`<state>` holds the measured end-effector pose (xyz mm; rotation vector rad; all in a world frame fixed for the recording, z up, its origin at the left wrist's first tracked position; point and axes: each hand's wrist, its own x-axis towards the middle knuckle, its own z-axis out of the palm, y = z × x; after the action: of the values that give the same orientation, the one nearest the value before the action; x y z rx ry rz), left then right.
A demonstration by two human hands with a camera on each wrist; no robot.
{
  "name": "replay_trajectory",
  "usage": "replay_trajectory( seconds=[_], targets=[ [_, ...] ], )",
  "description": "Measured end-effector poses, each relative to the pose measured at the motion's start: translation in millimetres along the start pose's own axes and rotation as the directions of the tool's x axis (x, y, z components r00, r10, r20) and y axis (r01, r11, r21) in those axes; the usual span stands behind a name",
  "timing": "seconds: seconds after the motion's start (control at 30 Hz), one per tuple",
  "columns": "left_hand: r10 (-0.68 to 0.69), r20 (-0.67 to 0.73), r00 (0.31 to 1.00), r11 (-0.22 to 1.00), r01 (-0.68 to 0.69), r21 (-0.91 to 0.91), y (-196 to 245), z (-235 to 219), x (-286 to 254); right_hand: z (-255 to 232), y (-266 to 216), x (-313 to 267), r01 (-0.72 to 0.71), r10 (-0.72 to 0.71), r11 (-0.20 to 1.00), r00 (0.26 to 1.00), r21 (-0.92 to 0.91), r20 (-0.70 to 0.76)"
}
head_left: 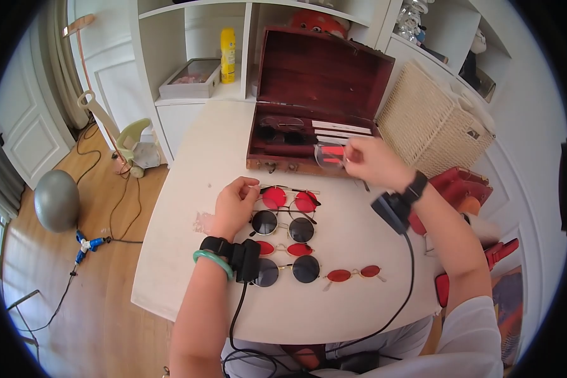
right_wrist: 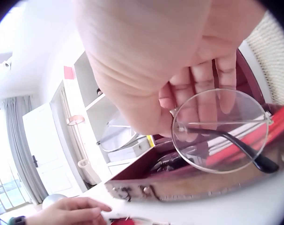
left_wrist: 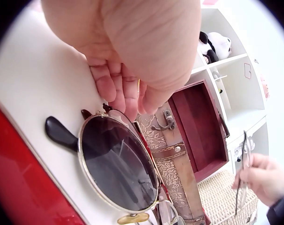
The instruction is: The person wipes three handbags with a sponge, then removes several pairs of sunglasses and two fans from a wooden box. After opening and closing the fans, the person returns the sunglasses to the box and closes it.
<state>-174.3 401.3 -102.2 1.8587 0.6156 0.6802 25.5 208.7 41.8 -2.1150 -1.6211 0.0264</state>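
My right hand (head_left: 375, 162) holds a pair of round clear-lens glasses (right_wrist: 221, 131) by the frame, raised over the front of the open brown case (head_left: 324, 72). In the right wrist view, one dark-tipped temple shows through the lens. My left hand (head_left: 235, 205) rests at the left end of the table's rows of glasses, its fingertips right by the round red-lens sunglasses (head_left: 274, 198). Below these lie round dark sunglasses (head_left: 264, 222), narrow red ones (head_left: 299, 250) and another dark pair (head_left: 305, 269). Small oval red-lens glasses (head_left: 339, 275) lie apart to the right.
More dark glasses (head_left: 294, 137) and white-and-red strips lie inside the case. A woven basket (head_left: 422, 113) and a red bag (head_left: 463, 186) stand at the right. White shelves with a yellow can (head_left: 227, 55) rise behind. Cables run from both wrists over the table's front edge.
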Motion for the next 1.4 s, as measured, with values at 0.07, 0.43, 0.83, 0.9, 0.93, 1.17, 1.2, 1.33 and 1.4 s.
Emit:
replay_trajectory(
  seconds=[0.07,0.43,0.83,0.9,0.93,1.17,1.2,1.33,1.4],
  targets=[
    [-0.005,-0.001,1.000,1.000,0.005,-0.008,1,0,-1,12,3,43,-0.008,0.005,0.999,0.996,-0.040,-0.090],
    [-0.015,-0.002,1.000,1.000,0.015,-0.021,2,-1,-1,106,4,151,-0.287,0.324,0.898,0.944,-0.332,0.062],
    [0.046,-0.054,0.998,0.997,-0.049,-0.067,-14,3,5,35,-13,30,-0.073,0.066,0.990,0.996,0.118,0.066],
    [0.030,-0.047,0.998,0.997,-0.033,-0.070,-10,3,4,27,-18,-16,-0.018,-0.009,0.992,0.976,0.126,0.218],
    [0.033,-0.039,0.999,0.997,-0.036,-0.073,-9,3,3,24,-19,-36,0.017,-0.039,0.997,0.956,0.078,0.291],
    [0.024,-0.033,0.999,0.996,-0.027,-0.080,-6,2,2,30,-18,-134,0.101,-0.042,0.991,0.866,-0.092,0.498],
    [0.022,-0.036,0.999,0.996,-0.025,-0.082,-4,1,1,36,-19,-141,0.089,-0.012,0.988,0.865,-0.128,0.502],
    [0.037,-0.035,0.999,0.992,-0.041,-0.123,-11,3,4,50,-25,-149,0.064,0.018,0.983,0.896,-0.170,0.443],
    [0.039,-0.038,0.999,0.993,-0.043,-0.109,-11,2,3,54,-21,-147,0.072,0.014,0.983,0.889,-0.170,0.458]
  ],
)
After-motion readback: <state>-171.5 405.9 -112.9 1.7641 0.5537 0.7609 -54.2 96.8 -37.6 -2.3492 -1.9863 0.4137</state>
